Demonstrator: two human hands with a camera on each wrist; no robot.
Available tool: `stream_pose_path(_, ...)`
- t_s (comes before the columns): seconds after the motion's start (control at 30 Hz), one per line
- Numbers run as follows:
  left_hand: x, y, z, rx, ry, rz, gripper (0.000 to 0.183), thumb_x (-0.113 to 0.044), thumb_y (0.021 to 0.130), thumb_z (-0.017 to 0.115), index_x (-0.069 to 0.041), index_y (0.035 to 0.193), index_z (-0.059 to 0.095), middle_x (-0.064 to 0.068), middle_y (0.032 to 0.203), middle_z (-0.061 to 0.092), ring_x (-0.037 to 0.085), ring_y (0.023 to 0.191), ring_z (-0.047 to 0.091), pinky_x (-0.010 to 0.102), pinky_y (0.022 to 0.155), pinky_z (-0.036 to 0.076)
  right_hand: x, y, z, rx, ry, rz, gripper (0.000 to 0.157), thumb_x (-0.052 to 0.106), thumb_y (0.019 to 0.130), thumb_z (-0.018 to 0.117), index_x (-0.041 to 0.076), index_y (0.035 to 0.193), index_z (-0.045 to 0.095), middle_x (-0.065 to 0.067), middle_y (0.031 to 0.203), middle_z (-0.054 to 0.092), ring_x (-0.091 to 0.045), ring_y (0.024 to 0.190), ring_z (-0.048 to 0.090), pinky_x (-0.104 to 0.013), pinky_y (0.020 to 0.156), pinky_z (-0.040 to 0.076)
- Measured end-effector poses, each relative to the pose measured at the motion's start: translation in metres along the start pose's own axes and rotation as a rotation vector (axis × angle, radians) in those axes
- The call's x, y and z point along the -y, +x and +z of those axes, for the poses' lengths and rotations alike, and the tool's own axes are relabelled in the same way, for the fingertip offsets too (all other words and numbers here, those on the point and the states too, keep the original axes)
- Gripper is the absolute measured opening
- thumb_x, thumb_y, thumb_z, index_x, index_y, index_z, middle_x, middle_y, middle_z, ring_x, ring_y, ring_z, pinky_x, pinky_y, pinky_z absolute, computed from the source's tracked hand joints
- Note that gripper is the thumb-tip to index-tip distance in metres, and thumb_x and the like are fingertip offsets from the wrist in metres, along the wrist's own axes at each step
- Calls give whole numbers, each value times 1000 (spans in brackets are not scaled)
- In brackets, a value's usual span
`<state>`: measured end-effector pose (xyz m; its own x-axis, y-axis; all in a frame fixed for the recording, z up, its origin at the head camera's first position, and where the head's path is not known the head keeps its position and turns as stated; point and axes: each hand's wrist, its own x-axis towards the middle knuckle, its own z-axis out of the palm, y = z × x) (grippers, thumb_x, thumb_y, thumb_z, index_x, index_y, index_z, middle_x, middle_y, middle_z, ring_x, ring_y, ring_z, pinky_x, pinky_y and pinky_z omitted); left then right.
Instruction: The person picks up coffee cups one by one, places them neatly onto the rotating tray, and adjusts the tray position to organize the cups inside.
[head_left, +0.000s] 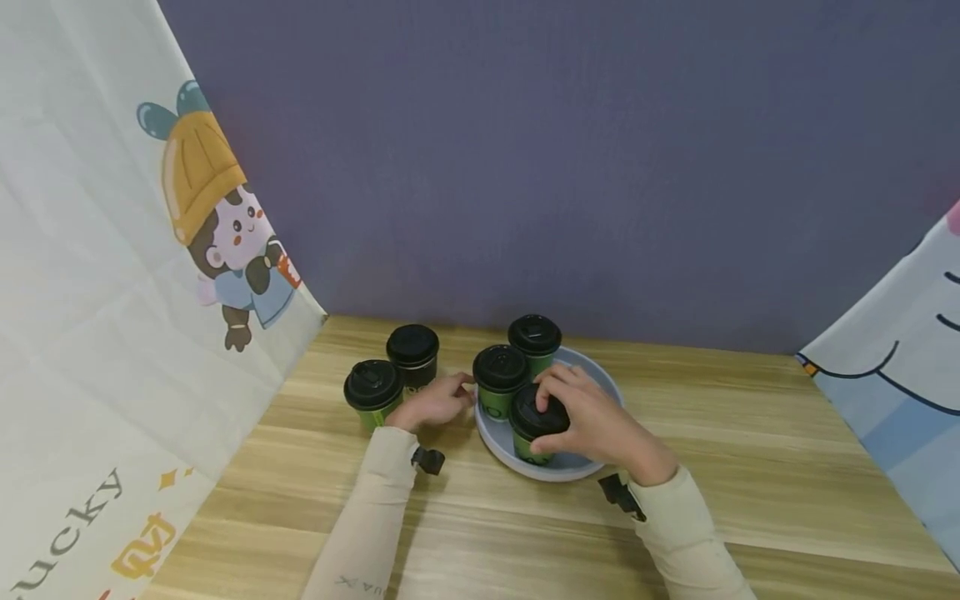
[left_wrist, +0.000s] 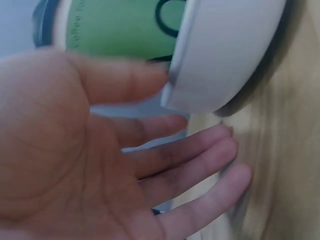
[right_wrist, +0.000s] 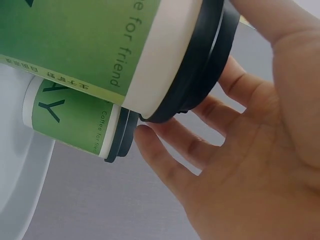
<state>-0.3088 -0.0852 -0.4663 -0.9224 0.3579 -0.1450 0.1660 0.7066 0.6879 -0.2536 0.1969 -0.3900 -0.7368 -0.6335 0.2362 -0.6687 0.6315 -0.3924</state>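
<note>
Table and backdrop: wooden table (head_left: 247, 508) with light grain across the lower frame; dark bluish wall (head_left: 562, 167) behind it.
Front cup: the green front cup (head_left: 527, 444) is just right of the lower centre, within the outline of the plate; whether its base touches, I cannot tell.
Right hand: my right hand (head_left: 592, 417) is grasping this cup by its black lid (head_left: 527, 413), thumb and fingers bent around it.
Plate: pale, round plate (head_left: 555, 476) under my right hand.
Left hand: my left hand (head_left: 438, 402) holds nothing; its fingers are loosely extended near the left rim of the plate. Whether the thumb touches the rim, I cannot tell.
Neighbour cups: middle cup (head_left: 501, 379) and rear cup (head_left: 535, 342), both lidded, at the plate's left and back.
Farther cups: two lidded cups (head_left: 372, 392) (head_left: 413, 354) on the table, left of centre.
Edges: printed white cloth (head_left: 75, 208) fills the left side.
</note>
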Motion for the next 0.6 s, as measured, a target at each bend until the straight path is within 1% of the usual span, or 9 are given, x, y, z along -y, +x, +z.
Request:
stream_pose_path(0.1,2,-3,-2,56,-34,5,55,-21,100,62,-2,149,47,14,125,69,27,116,65,42,98,52,1,0,1,7,-4,3,48,39,71,94,24,91,54,-4,133,58,-29,117,53,-45,90,49)
stream_pose_path(0.2,1,-6,-4,105,-65,7,66,-24,96,69,1,152,42,16,126,66,28,116,64,43,98,53,2,0,2,8,-5,3,47,39,71,94,24,91,53,-5,132,58,-31,118,53,-46,91,49)
stream_pose_path(0.33,-2,-8,-4,153,-110,-12,86,-28,89,79,0,156,34,15,128,63,27,118,62,43,100,51,1,0,3,4,-10,2,48,39,72,93,24,91,53,-4,132,58,-31,118,53,-47,92,49)
stream_pose_path(0.43,-6,-9,-3,169,-106,-18,95,-31,84,84,-1,158,30,14,128,62,26,117,60,43,100,51,2,-1,4,1,-16,9,48,40,72,93,24,91,52,-3,132,57,-31,118,53,-46,91,49)
stream_pose_path(0.6,-10,-8,-2,162,-53,-25,99,-33,83,85,1,157,29,14,126,61,24,112,61,42,96,51,3,-3,3,2,-7,21,47,41,73,92,25,92,52,-3,133,56,-31,120,52,-47,90,49)
